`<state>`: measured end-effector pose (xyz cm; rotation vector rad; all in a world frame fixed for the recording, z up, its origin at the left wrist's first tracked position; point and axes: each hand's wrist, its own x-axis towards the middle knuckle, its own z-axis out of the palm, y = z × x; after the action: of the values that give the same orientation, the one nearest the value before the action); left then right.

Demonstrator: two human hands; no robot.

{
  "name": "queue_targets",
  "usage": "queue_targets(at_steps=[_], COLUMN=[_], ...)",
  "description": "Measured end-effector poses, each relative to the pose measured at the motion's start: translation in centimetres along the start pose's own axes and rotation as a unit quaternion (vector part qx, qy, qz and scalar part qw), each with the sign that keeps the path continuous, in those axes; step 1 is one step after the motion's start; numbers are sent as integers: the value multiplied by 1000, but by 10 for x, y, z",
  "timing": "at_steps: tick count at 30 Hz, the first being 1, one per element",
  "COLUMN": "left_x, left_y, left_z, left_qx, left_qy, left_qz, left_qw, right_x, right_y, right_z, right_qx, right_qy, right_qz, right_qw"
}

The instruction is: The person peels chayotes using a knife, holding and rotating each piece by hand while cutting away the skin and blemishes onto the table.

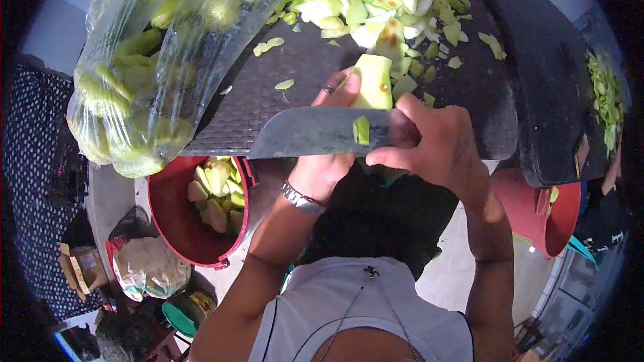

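My left hand (339, 94) is closed around a peeled, pale-green fruit (373, 82) with flat-cut sides and a small brown spot. I cannot tell its exact kind. A wide-bladed knife (302, 132) lies across in front of it, its blade pointing left and partly covering my left hand. My right hand (439, 144) grips the knife at its right end, where the handle is mostly hidden by the fingers. One green sliver of peel (361, 130) clings to the blade. Beyond the fruit, a heap of peelings (382, 0) covers the far part of the dark, woven-textured tabletop (268, 80).
A clear plastic bag (144, 100) of whole green fruits hangs over the table's left edge. Below it stands a red bucket (164, 211) holding cut pale pieces. Another red bucket (563, 218) is at the right, beside a dark surface (537, 94) with more peelings at its far side.
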<state>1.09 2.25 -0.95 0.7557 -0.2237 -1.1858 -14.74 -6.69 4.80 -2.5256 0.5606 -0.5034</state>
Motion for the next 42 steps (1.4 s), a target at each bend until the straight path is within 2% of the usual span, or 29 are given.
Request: queue_targets(at_steps=[2, 4, 6, 8, 11, 12, 13, 16, 18, 19, 20, 22, 25, 28, 31, 40, 42], left_x=[0, -12, -14, -18, -13, -10, -6, 6, 8, 2, 2, 1, -2, -2, 0, 9, 8], left_y=[-3, 10, 18, 23, 25, 25, 23, 11, -2, 1, -2, 4, 8, 5, 3, -2, -2], left_z=[6, -2, 6, 7, 12, 13, 6, -17, -15, -14, -15, -5, 13, 21, 24, 12, 16], left_qx=[7, 15, 14, -5, -63, -80, -128, -186, -162, -198, -174, -195, -134, -141, -82, -73, -155], left_qy=[42, 20, -3, -11, 23, 39, 3, -74, 6, -91, -105, -103, -52, -46, 38, 7, 33], left_qz=[48, -26, -34, -51, -60, -65, -76, -86, -30, -63, -45, -87, -92, -61, -28, -32, -33], left_qw=[998, 999, 999, 999, 996, 994, 989, 976, 986, 974, 978, 971, 985, 987, 995, 997, 987], right_x=[4, 12, 18, 22, 23, 27, 30, 10, -3, -9, -12, -15, -16, -15, -14, -12, -8], right_y=[11, 28, 79, 108, 108, 86, 65, 7, -10, -9, -9, -8, -6, -6, -4, 0, 6], right_z=[0, -8, -11, -15, -20, -23, -24, -11, 1, 13, 21, 28, 33, 27, 25, 28, 28], right_qx=[-27, -69, -127, -135, -46, 1, 48, 89, 84, 60, 37, 0, -30, -50, -58, -80, -57], right_qy=[8, 27, 90, 104, 55, 49, 43, 44, 46, 58, 70, 81, 96, 90, 80, 71, 80], right_qz=[25, 70, 85, 103, 183, 231, 277, 187, 111, 67, 24, 8, -20, -23, -27, -41, -43], right_qw=[999, 995, 984, 980, 981, 972, 959, 977, 989, 994, 997, 997, 995, 994, 995, 993, 994])
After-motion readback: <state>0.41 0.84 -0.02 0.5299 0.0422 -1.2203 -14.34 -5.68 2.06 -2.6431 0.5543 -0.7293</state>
